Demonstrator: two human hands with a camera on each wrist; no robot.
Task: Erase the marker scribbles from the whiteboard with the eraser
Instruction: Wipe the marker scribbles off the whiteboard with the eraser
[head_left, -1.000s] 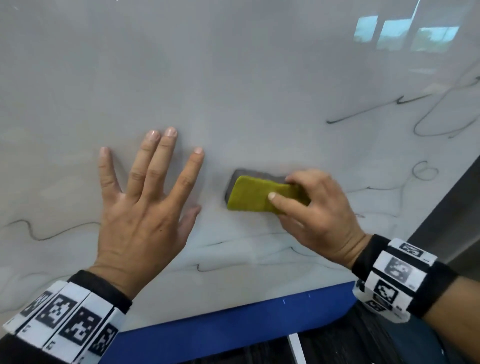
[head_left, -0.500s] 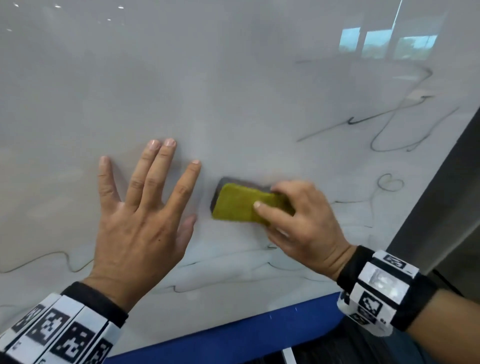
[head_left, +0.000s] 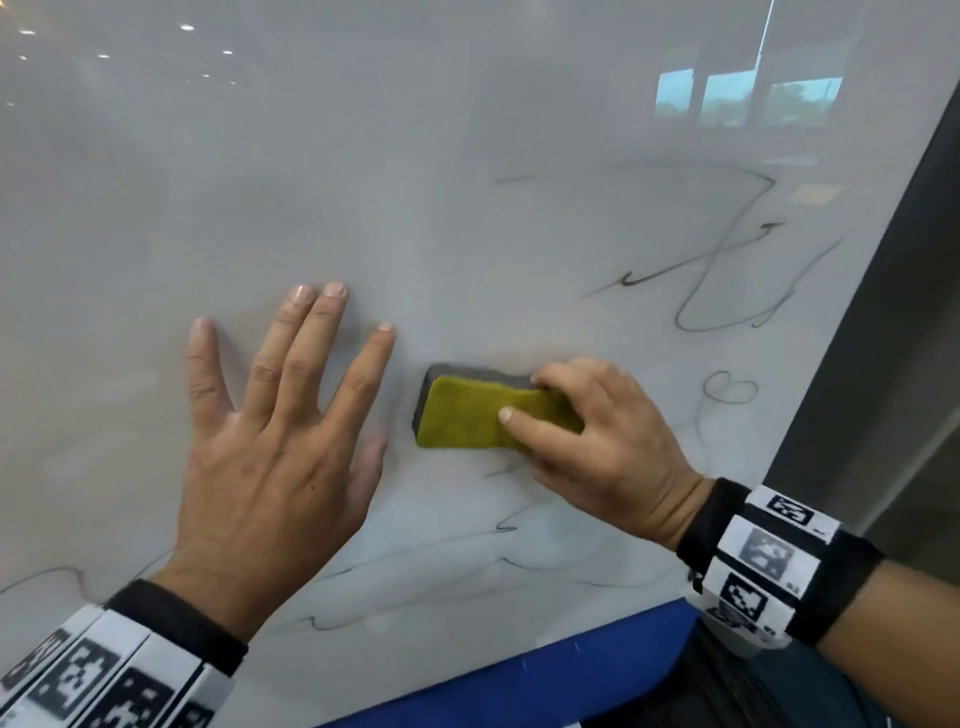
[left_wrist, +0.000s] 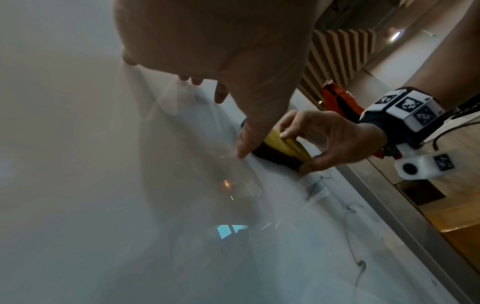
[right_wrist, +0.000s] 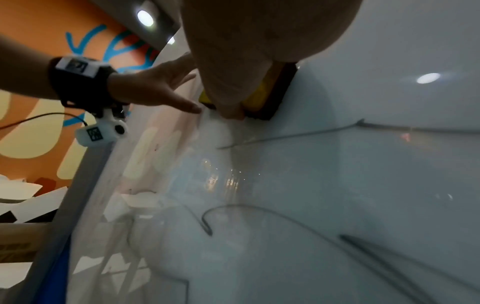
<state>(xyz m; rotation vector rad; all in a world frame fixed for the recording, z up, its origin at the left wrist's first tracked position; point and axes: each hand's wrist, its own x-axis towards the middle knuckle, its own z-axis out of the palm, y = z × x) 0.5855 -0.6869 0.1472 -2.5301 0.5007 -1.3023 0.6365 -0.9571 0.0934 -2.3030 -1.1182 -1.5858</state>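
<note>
The whiteboard (head_left: 467, 156) fills the head view. Thin dark marker scribbles (head_left: 727, 291) run across its upper right, and fainter lines (head_left: 467, 571) cross its lower part. A yellow-topped eraser (head_left: 467, 415) with a dark felt base lies flat against the board at the centre. My right hand (head_left: 597, 447) grips its right end, thumb on the yellow top. My left hand (head_left: 275, 431) rests flat on the board just left of the eraser, fingers spread and straight. The eraser (left_wrist: 280, 148) also shows in the left wrist view and the eraser (right_wrist: 270, 92) in the right wrist view.
A blue strip (head_left: 519, 680) runs along the board's lower edge. A grey frame (head_left: 883, 338) bounds the board on the right. A small looped scribble (head_left: 730, 389) sits right of my right hand. An orange patterned wall (right_wrist: 39, 102) lies beyond the board's edge.
My right hand has slid the eraser slightly left toward my left hand. The view has shifted, so more scribbles on the upper right show. My left hand stays flat on the board.
</note>
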